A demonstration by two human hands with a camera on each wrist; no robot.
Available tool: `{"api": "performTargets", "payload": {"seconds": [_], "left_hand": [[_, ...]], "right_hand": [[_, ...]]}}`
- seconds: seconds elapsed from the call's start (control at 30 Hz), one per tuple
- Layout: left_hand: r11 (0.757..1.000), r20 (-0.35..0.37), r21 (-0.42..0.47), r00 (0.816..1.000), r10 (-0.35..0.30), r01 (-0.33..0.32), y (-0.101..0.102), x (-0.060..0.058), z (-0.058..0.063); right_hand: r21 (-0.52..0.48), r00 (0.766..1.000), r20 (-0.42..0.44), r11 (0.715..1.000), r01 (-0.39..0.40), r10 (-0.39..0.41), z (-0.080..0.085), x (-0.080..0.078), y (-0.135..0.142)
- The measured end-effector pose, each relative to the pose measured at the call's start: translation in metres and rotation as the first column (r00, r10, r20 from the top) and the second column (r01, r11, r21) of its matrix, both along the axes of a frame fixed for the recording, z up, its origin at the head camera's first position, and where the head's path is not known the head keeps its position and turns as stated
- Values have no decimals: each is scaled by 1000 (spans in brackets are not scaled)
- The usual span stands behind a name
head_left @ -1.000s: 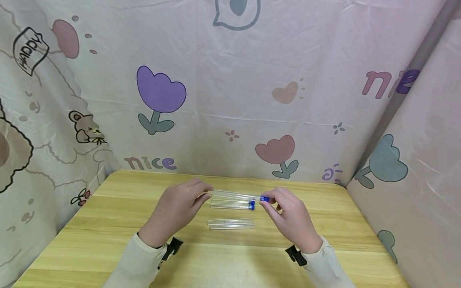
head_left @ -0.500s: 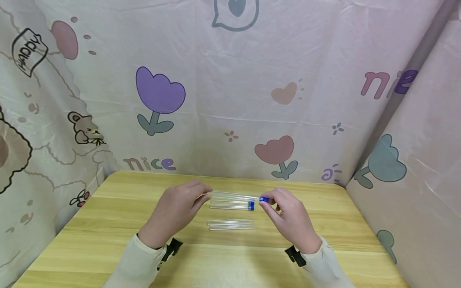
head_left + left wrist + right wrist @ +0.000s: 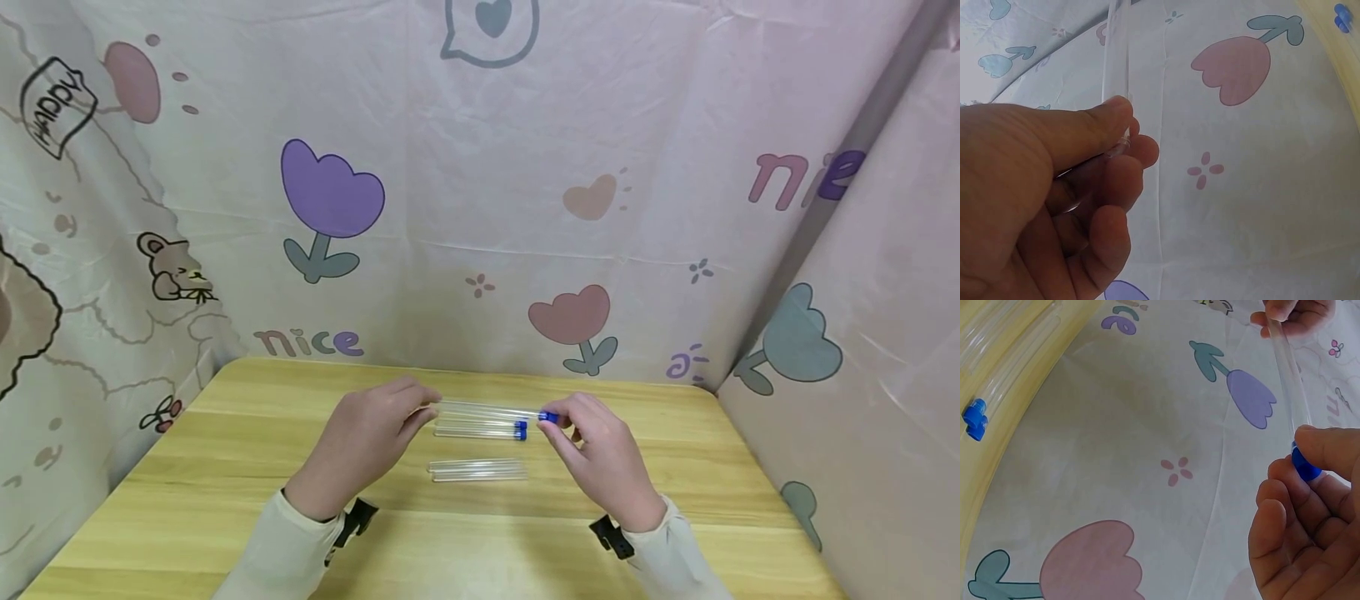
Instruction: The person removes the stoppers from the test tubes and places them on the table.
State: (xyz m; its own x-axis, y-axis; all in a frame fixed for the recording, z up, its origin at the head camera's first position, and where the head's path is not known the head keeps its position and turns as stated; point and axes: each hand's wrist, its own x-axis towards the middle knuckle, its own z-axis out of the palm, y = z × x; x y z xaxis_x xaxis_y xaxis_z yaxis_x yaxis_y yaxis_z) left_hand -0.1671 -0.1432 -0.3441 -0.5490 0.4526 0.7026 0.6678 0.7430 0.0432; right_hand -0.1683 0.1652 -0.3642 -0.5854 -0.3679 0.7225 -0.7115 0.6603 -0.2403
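A clear test tube (image 3: pixel 487 409) stretches between the two hands above the table. My left hand (image 3: pixel 375 442) pinches its far left end with thumb and fingers; the left wrist view shows the thumb (image 3: pixel 1117 115) over that end. At the other end, my right hand (image 3: pixel 606 450) grips the blue cap (image 3: pixel 1305 464) between thumb and index finger. The cap sits on the tube's mouth, partly covered by the fingers. Just below the held tube in the head view lie two test tubes with blue caps (image 3: pixel 521 430).
Nearer the person, several clear tubes (image 3: pixel 477 470) without caps lie side by side on the wooden table (image 3: pixel 480 550). A printed cloth (image 3: pixel 465 208) hangs along the table's back edge and both sides. Each wrist wears a black camera mount (image 3: pixel 612 537).
Both hands keep their hold on the tube and its cap, almost still. The whole head view has shifted very slightly.
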Motion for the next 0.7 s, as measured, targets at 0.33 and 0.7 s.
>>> {"api": "performTargets", "payload": {"seconds": [0.33,0.7], "left_hand": [[1000,14,-5,1000,-2,2,0,-1,0],[1000,74,23,997,-12,10,0,-2,0]], "right_hand": [[-21,1000,8,1000,3,-2,1,-1,1],[-73,1000,-14,997,16,-17,-1,-4,3]]}}
